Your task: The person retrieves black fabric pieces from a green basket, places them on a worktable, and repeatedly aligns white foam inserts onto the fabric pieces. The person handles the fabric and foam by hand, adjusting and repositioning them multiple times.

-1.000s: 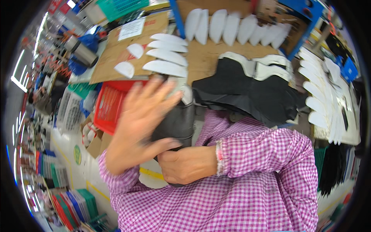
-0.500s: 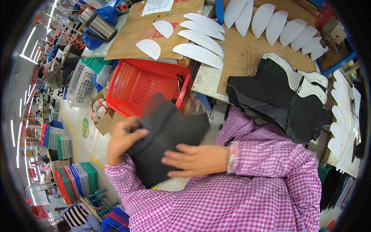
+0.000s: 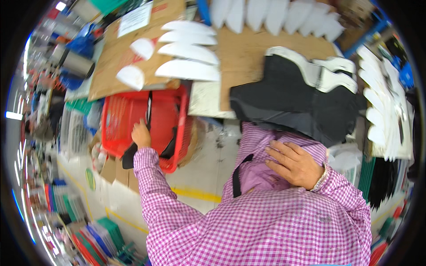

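Observation:
My left hand (image 3: 142,135) is over the red plastic basket (image 3: 184,128), its fingers closed on a black sheet piece (image 3: 128,157) that shows beside my wrist and dips into the basket. Much of that piece is hidden by my hand and forearm. A thin black strip (image 3: 149,106) stands out against the basket's inside, just beyond my fingers. My right hand (image 3: 296,165) rests on my lap with its fingers stretched out, holding nothing. Beyond it, a pile of black cut pieces with white edging (image 3: 284,97) lies at the table's near edge, overhanging my lap.
White half-round pieces (image 3: 188,52) lie in rows on the cardboard (image 3: 104,82) and along the table's back. More white pieces (image 3: 377,102) are fanned out at the right. A steel flask (image 3: 73,62) lies at the far left. Coloured crates (image 3: 95,239) stand on the floor.
My left hand has carried the black piece from in front of me out to the basket. My right hand has left the piece and come back to my lap. The view has shifted.

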A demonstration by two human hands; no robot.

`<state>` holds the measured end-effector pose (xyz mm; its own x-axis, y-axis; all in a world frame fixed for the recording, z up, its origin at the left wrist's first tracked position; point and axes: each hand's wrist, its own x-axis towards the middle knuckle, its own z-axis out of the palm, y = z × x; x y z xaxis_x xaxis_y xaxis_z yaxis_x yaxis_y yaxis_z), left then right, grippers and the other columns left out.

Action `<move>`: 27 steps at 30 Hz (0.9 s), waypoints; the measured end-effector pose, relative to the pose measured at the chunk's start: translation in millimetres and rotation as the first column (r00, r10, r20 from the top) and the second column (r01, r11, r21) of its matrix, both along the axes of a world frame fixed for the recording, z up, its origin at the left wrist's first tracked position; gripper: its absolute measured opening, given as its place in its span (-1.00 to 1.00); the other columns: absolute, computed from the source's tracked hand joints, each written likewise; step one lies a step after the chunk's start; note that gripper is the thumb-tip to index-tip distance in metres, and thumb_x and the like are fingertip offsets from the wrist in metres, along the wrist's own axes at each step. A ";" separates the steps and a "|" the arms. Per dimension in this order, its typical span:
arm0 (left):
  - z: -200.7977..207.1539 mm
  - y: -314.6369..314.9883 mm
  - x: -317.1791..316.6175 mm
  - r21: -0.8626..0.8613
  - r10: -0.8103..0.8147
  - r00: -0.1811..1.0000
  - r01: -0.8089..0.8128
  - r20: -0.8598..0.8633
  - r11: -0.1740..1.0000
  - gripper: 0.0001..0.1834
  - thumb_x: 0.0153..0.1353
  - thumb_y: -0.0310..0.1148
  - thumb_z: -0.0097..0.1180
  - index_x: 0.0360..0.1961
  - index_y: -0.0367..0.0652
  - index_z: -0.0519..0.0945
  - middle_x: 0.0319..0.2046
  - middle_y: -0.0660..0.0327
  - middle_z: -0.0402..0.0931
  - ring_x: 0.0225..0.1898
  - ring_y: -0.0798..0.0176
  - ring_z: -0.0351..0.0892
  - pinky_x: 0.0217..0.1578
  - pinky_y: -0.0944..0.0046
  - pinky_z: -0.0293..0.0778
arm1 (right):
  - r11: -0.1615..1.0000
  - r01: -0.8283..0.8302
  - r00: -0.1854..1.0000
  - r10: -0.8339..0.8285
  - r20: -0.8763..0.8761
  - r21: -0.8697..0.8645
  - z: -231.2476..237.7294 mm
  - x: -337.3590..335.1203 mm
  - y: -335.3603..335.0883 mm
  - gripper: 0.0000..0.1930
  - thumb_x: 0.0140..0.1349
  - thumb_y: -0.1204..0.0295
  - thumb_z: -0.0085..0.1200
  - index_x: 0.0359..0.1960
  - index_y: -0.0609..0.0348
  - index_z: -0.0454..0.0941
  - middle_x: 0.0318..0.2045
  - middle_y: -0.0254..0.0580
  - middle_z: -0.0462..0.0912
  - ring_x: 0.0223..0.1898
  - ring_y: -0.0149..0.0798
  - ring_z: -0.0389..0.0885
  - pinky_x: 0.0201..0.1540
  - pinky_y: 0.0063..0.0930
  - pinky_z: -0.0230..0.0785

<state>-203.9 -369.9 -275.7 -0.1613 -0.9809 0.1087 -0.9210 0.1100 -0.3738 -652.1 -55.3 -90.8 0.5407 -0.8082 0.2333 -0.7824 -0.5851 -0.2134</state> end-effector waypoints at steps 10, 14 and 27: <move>-83.4 14.6 -30.7 0.381 0.222 0.739 0.050 -0.636 0.923 -0.59 0.00 -0.56 -0.04 -0.04 -0.33 0.49 -0.24 -0.20 0.57 -0.15 -0.17 0.57 -0.14 0.02 0.45 | 0.867 0.354 0.926 -0.377 0.003 -0.350 20.8 -78.0 4.1 -0.52 0.06 0.51 0.11 0.10 0.13 0.42 0.14 -0.06 0.43 0.18 -0.06 0.38 0.08 -0.18 0.34; 11.4 32.1 -68.4 0.431 0.361 0.399 0.097 -0.843 0.897 -0.71 0.15 -0.50 0.03 -0.08 -0.33 0.51 -0.31 -0.05 0.59 -0.32 0.12 0.63 -0.34 0.18 0.50 | 0.668 0.648 0.739 -0.668 0.090 -0.364 19.3 -124.4 -34.6 -0.40 -0.09 0.33 0.32 0.03 0.23 0.42 0.20 0.00 0.32 0.25 0.02 0.25 0.20 -0.17 0.16; 147.4 209.6 -273.4 0.163 0.652 0.145 0.986 -0.745 -0.033 -0.53 0.10 -0.37 0.10 0.03 -0.41 0.45 0.07 -0.15 0.42 0.13 0.03 0.42 0.19 0.07 0.28 | 0.801 0.598 0.733 -0.526 0.431 -0.041 86.3 -139.6 -2.8 -0.54 -0.18 0.32 0.41 -0.28 0.10 0.41 -0.38 -0.27 0.54 -0.32 -0.19 0.48 0.00 -0.36 0.13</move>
